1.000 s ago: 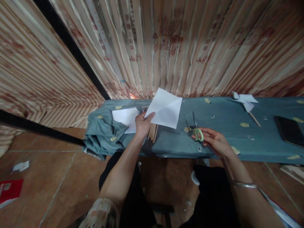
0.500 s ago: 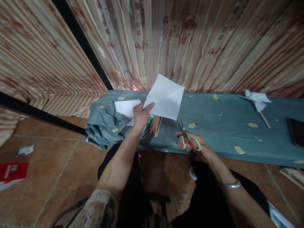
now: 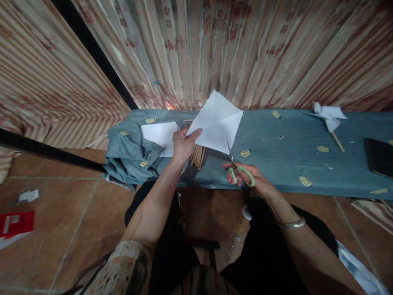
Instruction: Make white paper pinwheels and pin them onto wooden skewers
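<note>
Dim light, softly backlit curtain [image 3: 227, 65], stretched edges

My widest lane runs low over the teal patterned cloth [image 3: 285, 157], between the right hand [image 3: 259, 178] and the paper pinwheel [image 3: 332, 112], whose stick juts toward the front edge. Past that, a black flat device [image 3: 379, 157] blocks me. I can't cut straight between the hands: the green-handled scissors [image 3: 234, 166] reach the white sheet's [image 3: 216, 121] lower corner. That sheet and the left hand [image 3: 183, 144] overhang the wooden sticks [image 3: 198, 157], whose near ends I could reach from the front. Behind, the striped curtain [image 3: 215, 53] walls me off.
</note>
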### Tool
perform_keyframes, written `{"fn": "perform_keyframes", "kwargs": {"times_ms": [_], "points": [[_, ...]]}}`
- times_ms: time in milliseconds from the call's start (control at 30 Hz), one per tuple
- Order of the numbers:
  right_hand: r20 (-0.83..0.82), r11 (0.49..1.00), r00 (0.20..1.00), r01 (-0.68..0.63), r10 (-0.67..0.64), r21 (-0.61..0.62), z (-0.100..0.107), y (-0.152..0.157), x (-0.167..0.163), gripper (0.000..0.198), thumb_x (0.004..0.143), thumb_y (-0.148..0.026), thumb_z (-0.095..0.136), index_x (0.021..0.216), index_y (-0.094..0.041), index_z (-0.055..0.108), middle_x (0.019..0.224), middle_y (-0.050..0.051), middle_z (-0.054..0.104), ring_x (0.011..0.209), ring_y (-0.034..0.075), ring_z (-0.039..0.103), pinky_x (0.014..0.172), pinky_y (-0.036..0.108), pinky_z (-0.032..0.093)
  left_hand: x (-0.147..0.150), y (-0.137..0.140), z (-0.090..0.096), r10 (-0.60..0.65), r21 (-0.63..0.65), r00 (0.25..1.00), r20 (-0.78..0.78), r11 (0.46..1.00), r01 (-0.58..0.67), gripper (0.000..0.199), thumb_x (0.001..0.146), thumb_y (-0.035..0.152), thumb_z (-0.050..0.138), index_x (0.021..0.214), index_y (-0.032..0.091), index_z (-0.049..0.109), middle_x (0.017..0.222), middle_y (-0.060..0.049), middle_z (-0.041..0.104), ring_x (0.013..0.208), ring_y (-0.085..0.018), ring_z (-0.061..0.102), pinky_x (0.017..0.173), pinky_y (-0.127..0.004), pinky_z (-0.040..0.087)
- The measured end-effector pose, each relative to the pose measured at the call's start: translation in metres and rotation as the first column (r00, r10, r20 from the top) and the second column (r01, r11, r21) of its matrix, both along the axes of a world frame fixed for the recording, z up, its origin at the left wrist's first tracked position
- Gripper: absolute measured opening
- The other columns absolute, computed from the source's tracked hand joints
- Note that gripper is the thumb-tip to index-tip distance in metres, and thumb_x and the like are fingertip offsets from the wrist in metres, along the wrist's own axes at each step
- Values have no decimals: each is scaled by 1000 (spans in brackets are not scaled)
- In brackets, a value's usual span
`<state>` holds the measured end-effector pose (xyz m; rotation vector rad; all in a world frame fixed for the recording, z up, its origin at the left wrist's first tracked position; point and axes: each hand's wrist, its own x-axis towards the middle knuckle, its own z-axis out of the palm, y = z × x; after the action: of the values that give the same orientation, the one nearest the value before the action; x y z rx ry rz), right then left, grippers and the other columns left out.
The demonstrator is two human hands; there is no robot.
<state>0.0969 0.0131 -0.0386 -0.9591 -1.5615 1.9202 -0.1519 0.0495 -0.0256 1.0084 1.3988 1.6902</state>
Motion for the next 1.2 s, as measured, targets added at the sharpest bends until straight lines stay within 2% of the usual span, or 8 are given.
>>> {"fn": "perform_keyframes", "kwargs": {"times_ms": [300, 667, 833, 1200], "points": [[16, 1000, 1000, 3, -3, -11, 0, 1, 0, 72, 71, -69, 70, 120, -16, 66, 80, 5, 68, 64, 12, 53, 55, 24, 38, 4, 1, 0, -15, -1, 1000, -13, 1000, 15, 20, 66, 33, 76, 76, 16, 76, 66, 0, 69, 61, -15, 61, 57, -26, 49], [21, 999, 1000, 21, -20, -30, 3, 1, -3, 74, 66, -68, 75, 117, -15, 68, 74, 4, 67, 60, 11, 51, 54, 25, 36, 3, -1, 1, -11, -35, 1000, -10, 999, 10, 25, 64, 36, 77, 78, 15, 77, 68, -1, 70, 61, -15, 61, 58, -27, 49], [24, 998, 1000, 22, -20, -61, 3, 0, -5, 70, 64, -62, 80, 115, -16, 69, 73, 2, 66, 61, 12, 54, 56, 25, 41, 3, -2, 3, -8, -45, 1000, 21, 999, 9, 25, 63, 37, 77, 75, 15, 76, 65, 0, 69, 59, -14, 60, 56, -26, 48], [39, 996, 999, 32, -29, -80, -1, 0, -6, 64, 67, -60, 80, 113, -16, 72, 69, 1, 64, 57, 10, 54, 54, 25, 45, 4, -5, 5, -5, -66, 1000, 31, 998, 7, 25, 63, 36, 78, 75, 14, 76, 64, 0, 69, 58, -14, 59, 56, -25, 47]]}}
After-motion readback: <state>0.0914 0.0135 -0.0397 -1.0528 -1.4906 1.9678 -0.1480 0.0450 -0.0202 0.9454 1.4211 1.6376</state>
